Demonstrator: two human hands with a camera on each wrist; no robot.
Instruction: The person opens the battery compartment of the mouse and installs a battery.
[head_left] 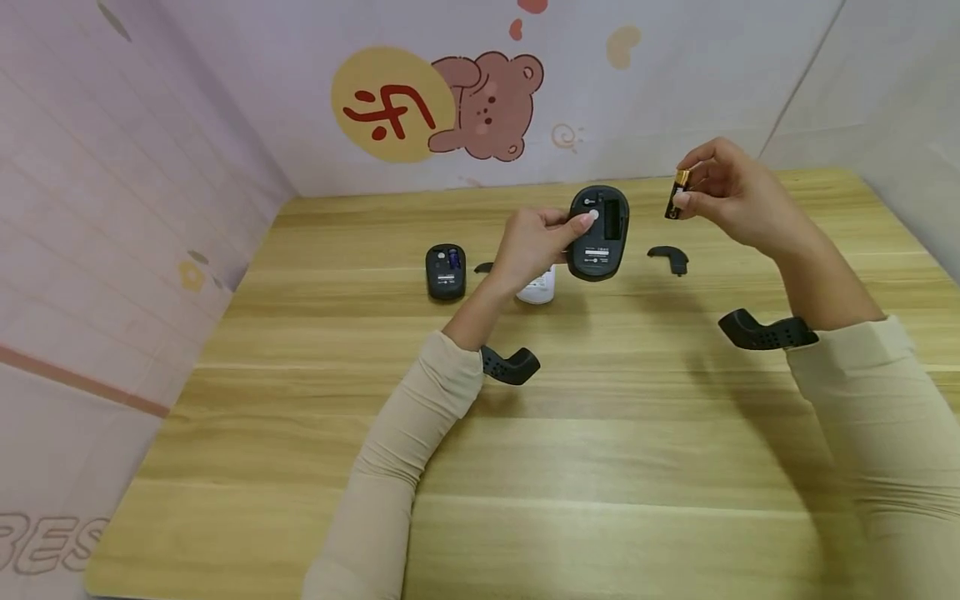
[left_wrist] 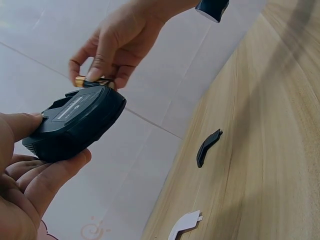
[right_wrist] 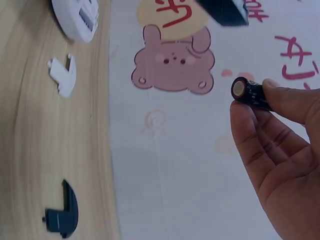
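Note:
My left hand [head_left: 534, 242] grips a black computer mouse [head_left: 597, 250] above the table, thumb across its underside. That underside faces me in the head view, its battery slot [head_left: 616, 220] uncovered and dark inside. To the right, my right hand [head_left: 731, 196] pinches a black-and-gold battery [head_left: 677, 194] between thumb and fingers, gold end up, apart from the mouse in the head view. In the right wrist view the flat end of the battery [right_wrist: 240, 89] faces the camera. Below, on the table, lies a curved black battery cover [head_left: 670, 257].
A second black mouse [head_left: 446, 273] lies underside up at the left, a blue battery in its slot. A white mouse [head_left: 537, 287] sits partly hidden behind my left hand. A white cover [right_wrist: 63, 76] lies on the wooden table [head_left: 570, 467]. A patterned cloth [head_left: 675, 92] hangs behind.

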